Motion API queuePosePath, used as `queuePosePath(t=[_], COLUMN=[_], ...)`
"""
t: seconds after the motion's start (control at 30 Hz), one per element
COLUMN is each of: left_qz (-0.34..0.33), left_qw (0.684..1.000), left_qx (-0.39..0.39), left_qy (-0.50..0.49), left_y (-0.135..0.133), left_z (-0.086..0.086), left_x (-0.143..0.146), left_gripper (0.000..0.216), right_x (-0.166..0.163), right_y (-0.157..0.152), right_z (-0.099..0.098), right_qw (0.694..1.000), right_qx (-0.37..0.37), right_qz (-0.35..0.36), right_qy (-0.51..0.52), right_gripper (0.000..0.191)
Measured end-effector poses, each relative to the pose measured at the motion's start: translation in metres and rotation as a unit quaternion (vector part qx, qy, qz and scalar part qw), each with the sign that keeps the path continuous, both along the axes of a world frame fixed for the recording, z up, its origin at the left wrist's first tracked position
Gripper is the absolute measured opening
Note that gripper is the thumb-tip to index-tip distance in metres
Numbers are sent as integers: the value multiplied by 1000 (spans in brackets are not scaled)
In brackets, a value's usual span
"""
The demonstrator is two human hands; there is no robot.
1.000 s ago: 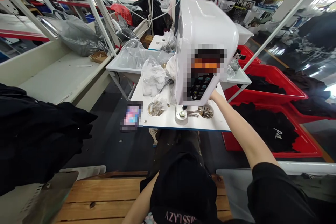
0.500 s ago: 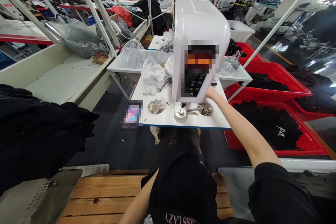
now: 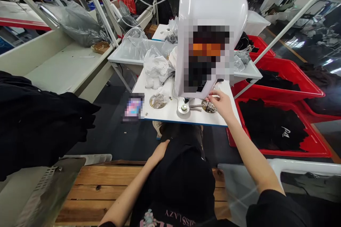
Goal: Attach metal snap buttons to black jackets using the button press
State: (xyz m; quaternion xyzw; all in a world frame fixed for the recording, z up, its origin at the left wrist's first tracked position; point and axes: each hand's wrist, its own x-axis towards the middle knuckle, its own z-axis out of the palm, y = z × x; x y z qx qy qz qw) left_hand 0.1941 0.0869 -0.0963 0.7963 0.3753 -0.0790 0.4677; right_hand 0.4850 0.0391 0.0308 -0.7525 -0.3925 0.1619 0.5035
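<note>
My right hand (image 3: 221, 103) reaches over the white work table (image 3: 167, 115), just above the right dish of small metal parts (image 3: 208, 106). Its fingertips are pinched together under the lower right corner of the white press machine (image 3: 213, 3), on something too small to name. My left hand (image 3: 160, 150) rests on the black garment (image 3: 183, 181) on my lap, fingers curled over its edge. The machine's round anvil (image 3: 183, 108) and two metal springs (image 3: 195, 106) lie between the two dishes. The left dish (image 3: 157, 102) also holds small metal parts.
Plastic bags (image 3: 157, 67) are piled behind the machine, and a phone (image 3: 133, 108) lies at the table's left edge. Red bins (image 3: 282, 67) with black clothes stand to the right. A black cloth pile (image 3: 39, 124) lies left, with a wooden bench (image 3: 106, 191) below me.
My right hand has drawn back from the machine's side toward the right dish. My left hand has come up onto the garment on my lap. The camera has moved closer and tilted down.
</note>
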Motion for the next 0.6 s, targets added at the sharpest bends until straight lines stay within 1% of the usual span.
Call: queuePosePath(t=[0.07,0.13,0.2,0.3,0.37,0.43,0.5,0.6], left_qz=[0,13,44,89,107,118,122,121], left_qw=[999,993,975,948,933,922,917,911], left_qx=[18,53,67,16,-24,-60,-95,-142], left_qy=[-30,-108,-205,-305,-344,-363,-368,-367], left_y=[2,2,-1,-10,-18,-25,-31,-37], left_z=[3,14,34,67,84,94,98,101], left_x=[0,3,8,17,21,22,23,23], left_gripper=[18,23,27,30,33,36,37,32], right_x=[-24,-48,-69,-93,-103,-110,-115,-122], right_y=[-20,-36,-48,-59,-63,-66,-70,-74], right_z=[-6,-10,-11,-10,-7,-3,1,6], right_qw=[996,985,971,956,956,961,970,986], right_qx=[17,34,38,22,13,11,13,25], right_qz=[24,47,75,112,128,141,142,125], right_qy=[82,161,225,269,263,239,197,103], right_gripper=[21,25,27,27,25,22,18,12])
